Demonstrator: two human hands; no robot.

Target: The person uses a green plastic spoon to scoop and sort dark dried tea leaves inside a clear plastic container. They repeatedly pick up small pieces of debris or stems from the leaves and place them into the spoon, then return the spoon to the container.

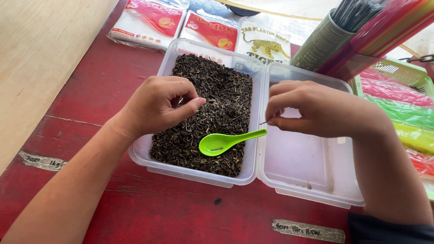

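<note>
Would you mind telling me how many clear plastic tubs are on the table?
2: one tub filled with dried leaves under the left hand, one nearly empty tub beside it under the right hand.

Red wooden table [149,212], plastic-bag packets [149,20], green cylinder of black straws [323,43], coloured straw packs [398,99], green basket [400,70]

The left hand [158,106] covers part of the dried tea leaves [217,90], and its fingertips are curled in, so what they pinch cannot be told. The right hand [316,110] hides the middle of the clear lid [307,167]; the thin stem in its grip is too small to identify. The packets [208,29] and the straws [398,90] are cut by the picture's edges.
</note>
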